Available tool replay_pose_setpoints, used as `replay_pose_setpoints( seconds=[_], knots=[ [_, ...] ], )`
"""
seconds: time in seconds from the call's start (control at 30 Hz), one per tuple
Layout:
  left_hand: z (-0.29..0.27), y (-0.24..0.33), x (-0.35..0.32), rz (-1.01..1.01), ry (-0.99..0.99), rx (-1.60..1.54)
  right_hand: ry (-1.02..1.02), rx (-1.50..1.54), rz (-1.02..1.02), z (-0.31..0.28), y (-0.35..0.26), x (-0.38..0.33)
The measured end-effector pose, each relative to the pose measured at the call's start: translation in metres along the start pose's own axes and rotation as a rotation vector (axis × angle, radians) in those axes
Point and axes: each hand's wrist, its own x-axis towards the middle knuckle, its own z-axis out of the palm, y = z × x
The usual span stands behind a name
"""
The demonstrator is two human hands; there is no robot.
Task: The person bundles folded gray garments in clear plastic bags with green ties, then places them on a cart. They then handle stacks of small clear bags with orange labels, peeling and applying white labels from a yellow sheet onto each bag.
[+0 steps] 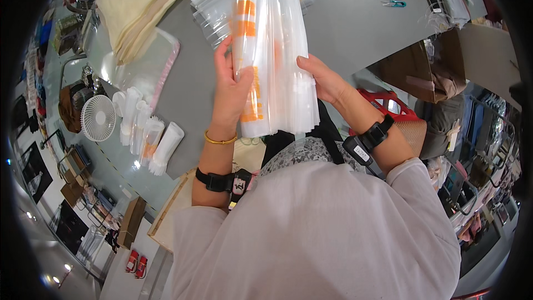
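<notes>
Between my two hands is a stack of clear plastic bags (286, 50) with orange print, its sides curled inward into long folds. My left hand (230, 84) grips the stack's left edge, with the thumb on top over the plastic. On the opposite side my right hand (326, 79) holds the right edge, its thumb on top and its other fingers mostly hidden. Behind the stack, more clear plastic bags (208, 3) lie flat on the grey table (355, 28).
Several rolled plastic bags (166, 147) lie at the table's left edge, near a white fan (99, 118). Cream fabric (139, 5) covers the far left. Small blue thread snips (395, 4) lie at the far right. A cardboard box (425, 69) and red basket (408, 119) stand right.
</notes>
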Motion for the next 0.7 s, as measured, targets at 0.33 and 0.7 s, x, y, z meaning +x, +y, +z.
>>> replay_pose_setpoints(
  seconds=[0.33, 0.7],
  knots=[
    [-0.032, -0.040, -0.016, -0.118, 0.004, -0.433, 0.097, -0.409, -0.040, 0.040, -0.021, -0.009],
    [-0.029, -0.062, 0.000, -0.332, 0.095, -0.447, 0.174, -0.818, -0.002, 0.026, -0.065, -0.024]
  ],
)
